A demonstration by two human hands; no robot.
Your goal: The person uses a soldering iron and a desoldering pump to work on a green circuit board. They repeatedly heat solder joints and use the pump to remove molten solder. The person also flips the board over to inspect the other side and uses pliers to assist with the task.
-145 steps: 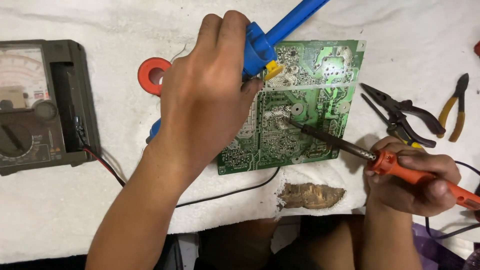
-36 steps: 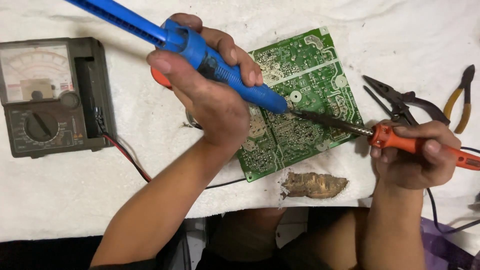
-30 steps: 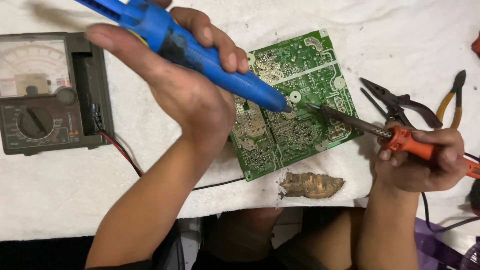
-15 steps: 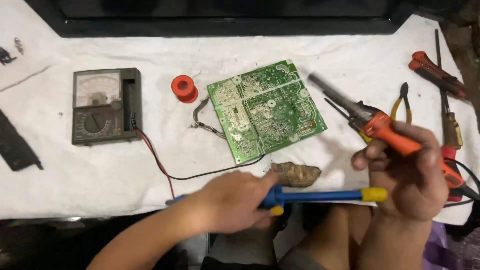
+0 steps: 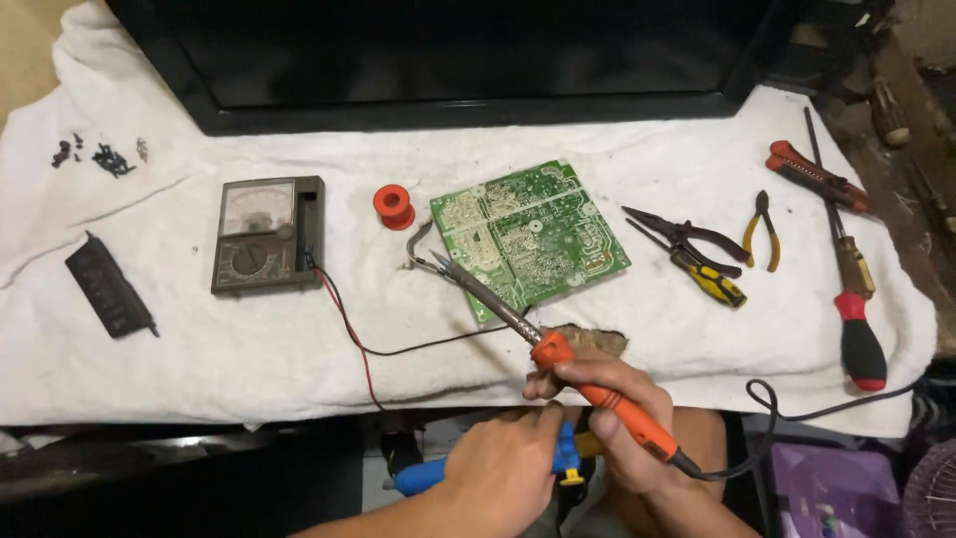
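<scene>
Gripping orange-handled soldering iron [image 5: 588, 384], blue plastic pump [image 5: 438, 472]; hands low.

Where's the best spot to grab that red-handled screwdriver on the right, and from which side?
Grip the red-handled screwdriver by its thick red handle, from above, fingers across its width. It lies flat on the white cloth, handle toward the near edge, with bare cloth on both sides; the thin shaft offers less hold.

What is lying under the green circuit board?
The green circuit board rests on a white cloth that covers the work surface. A dark bent wire shows at its left edge. Anything directly beneath the board is hidden by it.
</scene>
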